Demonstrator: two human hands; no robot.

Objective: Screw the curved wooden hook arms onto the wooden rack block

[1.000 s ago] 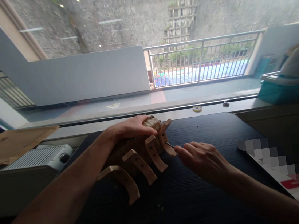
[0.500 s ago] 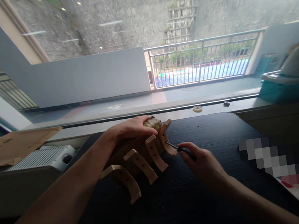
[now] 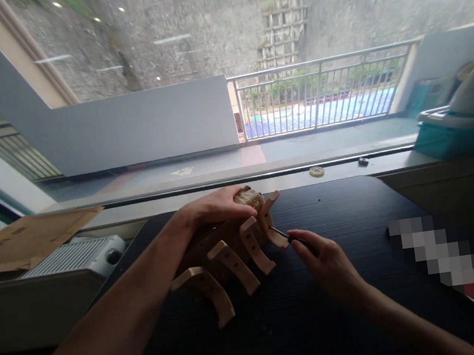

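Observation:
A wooden rack [image 3: 224, 249] with several curved pegs lies on its back on the black table [image 3: 337, 205]. My left hand [image 3: 212, 207] presses down on its far end, fingers curled over the top edge. My right hand [image 3: 324, 259] pinches a small dark screwdriver [image 3: 291, 239], whose thin metal tip meets the peg nearest the far end [image 3: 271, 219]. The nearer pegs stick up and towards me.
A cardboard sheet [image 3: 22, 240] rests on a white radiator [image 3: 76, 254] at the left. A teal box [image 3: 460, 133] stands at the right on the sill. A tape roll [image 3: 316, 171] and a small dark object [image 3: 363, 161] lie on the window ledge.
My right hand turned over: the fingers, first on top of the tool, now grip it from below, and the dark handle shows. My left hand has stayed on the rack.

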